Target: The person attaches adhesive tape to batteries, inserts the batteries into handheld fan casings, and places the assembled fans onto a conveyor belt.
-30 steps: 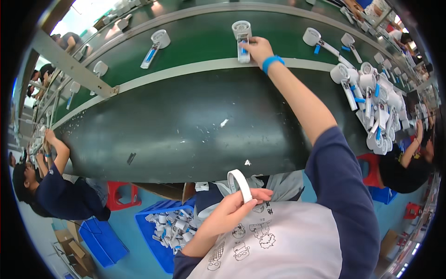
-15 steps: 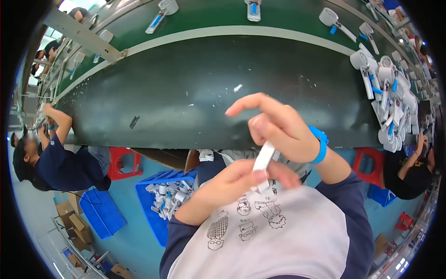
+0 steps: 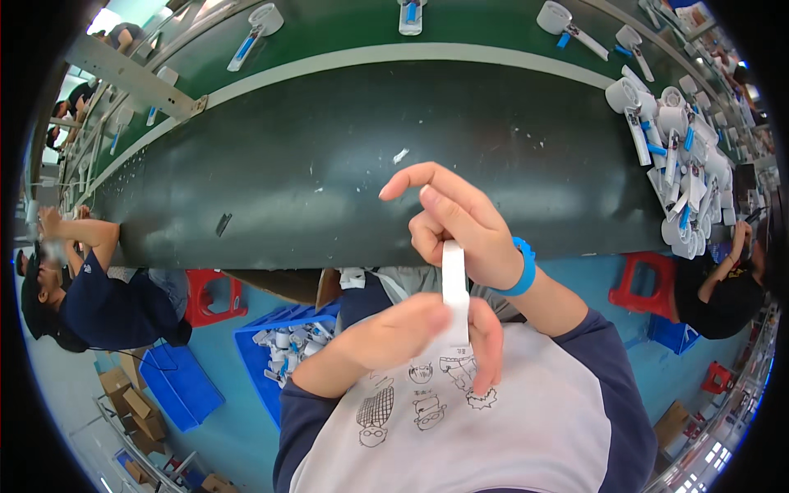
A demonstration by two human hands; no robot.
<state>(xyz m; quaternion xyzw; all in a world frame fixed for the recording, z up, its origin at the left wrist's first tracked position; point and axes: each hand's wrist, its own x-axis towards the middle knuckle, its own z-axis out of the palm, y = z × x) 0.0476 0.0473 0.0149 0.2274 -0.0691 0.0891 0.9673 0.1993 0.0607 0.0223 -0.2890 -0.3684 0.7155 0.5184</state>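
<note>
Over my lap, close to my body, I hold a narrow white plastic handle piece [image 3: 455, 283], standing roughly upright in view. My left hand [image 3: 403, 333] grips its lower part between thumb and fingers, and is slightly smeared by motion. At its upper end is my right hand [image 3: 472, 226], thumb and lower fingers curled in against the piece, index finger stretched out to the left. A blue band [image 3: 523, 267] circles the right wrist. My fingers hide what is inside the right hand's curl.
A dark worktable [image 3: 345, 181] lies ahead, with white scraps and a small black strip [image 3: 223, 224]. White handheld-fan parts form a pile [image 3: 682, 156] at its right end. Beyond runs a green conveyor [image 3: 345, 37] carrying similar parts. A blue crate [image 3: 246, 361] stands lower left; co-workers sit both sides.
Both hands have shifted slightly left and the white handle piece has turned from slanted to nearly upright. My left fingers have moved lower along it. The view has shifted a little.
</note>
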